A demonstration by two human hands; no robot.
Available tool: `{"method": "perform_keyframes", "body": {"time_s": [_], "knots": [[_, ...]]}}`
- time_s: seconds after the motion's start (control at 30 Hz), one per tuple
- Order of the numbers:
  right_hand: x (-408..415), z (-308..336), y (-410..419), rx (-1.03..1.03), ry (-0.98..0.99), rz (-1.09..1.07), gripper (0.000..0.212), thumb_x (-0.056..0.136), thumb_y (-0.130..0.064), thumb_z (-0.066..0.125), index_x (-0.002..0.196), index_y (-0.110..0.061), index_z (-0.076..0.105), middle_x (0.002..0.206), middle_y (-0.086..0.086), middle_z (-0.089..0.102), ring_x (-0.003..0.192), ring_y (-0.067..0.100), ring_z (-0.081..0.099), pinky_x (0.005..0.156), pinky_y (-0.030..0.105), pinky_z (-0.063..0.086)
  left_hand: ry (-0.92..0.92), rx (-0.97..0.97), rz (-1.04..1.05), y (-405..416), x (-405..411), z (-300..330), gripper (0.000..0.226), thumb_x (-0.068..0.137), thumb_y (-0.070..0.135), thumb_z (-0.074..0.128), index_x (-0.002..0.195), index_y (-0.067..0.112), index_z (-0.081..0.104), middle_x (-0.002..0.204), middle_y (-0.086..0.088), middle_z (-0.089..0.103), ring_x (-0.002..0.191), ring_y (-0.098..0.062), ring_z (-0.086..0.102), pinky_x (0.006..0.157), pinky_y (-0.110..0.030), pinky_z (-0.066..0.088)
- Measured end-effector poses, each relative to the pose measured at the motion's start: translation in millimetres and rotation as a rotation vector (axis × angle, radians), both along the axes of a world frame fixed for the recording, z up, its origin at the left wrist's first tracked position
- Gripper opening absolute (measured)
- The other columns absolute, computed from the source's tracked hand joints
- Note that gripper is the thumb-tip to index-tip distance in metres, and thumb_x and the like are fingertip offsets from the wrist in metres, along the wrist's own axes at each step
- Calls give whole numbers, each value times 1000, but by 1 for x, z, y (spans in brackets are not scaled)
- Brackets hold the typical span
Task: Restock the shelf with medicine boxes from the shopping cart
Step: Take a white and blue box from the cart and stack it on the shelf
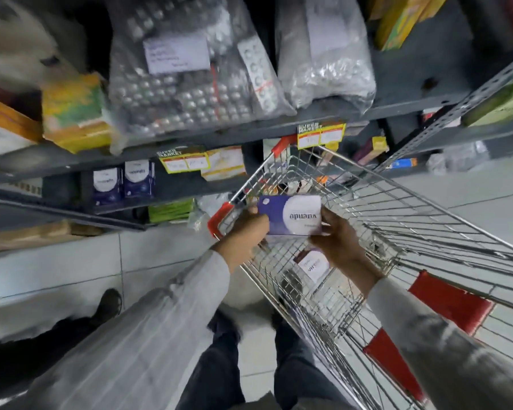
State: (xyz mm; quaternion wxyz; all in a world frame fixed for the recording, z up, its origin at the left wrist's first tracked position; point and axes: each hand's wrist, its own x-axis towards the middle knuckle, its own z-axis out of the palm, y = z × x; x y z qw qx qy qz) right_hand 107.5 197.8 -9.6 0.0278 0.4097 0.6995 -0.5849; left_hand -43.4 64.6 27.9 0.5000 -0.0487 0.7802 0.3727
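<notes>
Head view: left hand (251, 229) and right hand (336, 242) grip the box (289, 214) ends above the cart (397, 208). Likely light, rigid, crushable; hold by edges.

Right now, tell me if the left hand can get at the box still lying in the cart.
Probably not yet. The left hand and the right hand both grip the purple box over the cart. The other box lies below, with nothing covering it, so a freed hand could likely reach down to it.
</notes>
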Motion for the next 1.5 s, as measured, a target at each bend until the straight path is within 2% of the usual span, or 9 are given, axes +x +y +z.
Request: {"method": "perform_keyframes", "body": {"time_s": [0.07,0.17,0.33,0.5,0.6,1.03,1.27,1.4,1.5], "knots": [[2,43,3,38,81,-45,67,78,18,73,134,-17,64,108,7,74,96,22,68,71,17,59,95,111,-41,-7,-2,49,28,87,9,63,107,25,72,98,6,74,82,-11,67,56,-7,45],[6,116,4,102,218,-98,56,84,-5,81,137,-14,66,119,5,77,101,19,71,88,38,62,107,359,-15,-19,-3,110,50,77,14,65,126,24,69,114,2,75,88,-9,65,60,-4,45],[-2,241,-14,233,458,-216,37,93,-20,74,129,-30,72,118,-10,79,109,9,71,97,31,56,61,705,98,-38,-3,212,20,101,30,55,115,28,69,101,15,80,95,-3,72,77,-17,56],[-33,342,-43,366,616,-198,37,94,-28,73,129,-37,72,108,-8,81,99,11,75,90,48,60,120,931,45,-72,-24,312,55,83,66,39,120,39,69,126,11,75,121,-10,67,94,-30,52],[-55,401,-69,435,719,-126,35,96,-27,69,126,-45,71,109,-18,80,101,3,74,90,39,59,169,1034,-26,-104,-49,362,70,84,76,34,139,40,59,140,9,67,132,-15,60,110,-42,44],[-246,537,-215,503,962,272,33,98,-28,62,130,-32,70,123,-13,76,114,12,72,100,50,57,662,1069,65,-288,-178,489,80,90,80,12,145,39,55,140,7,67,133,-17,60,112,-49,37],[-390,548,-289,130,776,388,29,98,-49,54,88,-32,75,83,-19,76,76,0,68,92,40,55,774,902,344,-349,-275,504,77,92,82,15,133,40,65,128,10,74,123,-15,66,98,-41,48],[-447,522,-310,32,708,383,46,88,-63,54,112,-29,72,126,-2,74,113,18,69,107,49,52,797,832,464,-361,-316,490,74,94,80,16,124,40,70,119,8,78,114,-12,70,96,-39,51],[-462,512,-318,7,706,385,51,96,-59,50,130,-25,67,130,-1,72,110,18,69,95,41,57,797,822,492,-364,-332,479,72,95,79,15,120,42,70,119,8,78,113,-11,70,95,-38,51]]}}
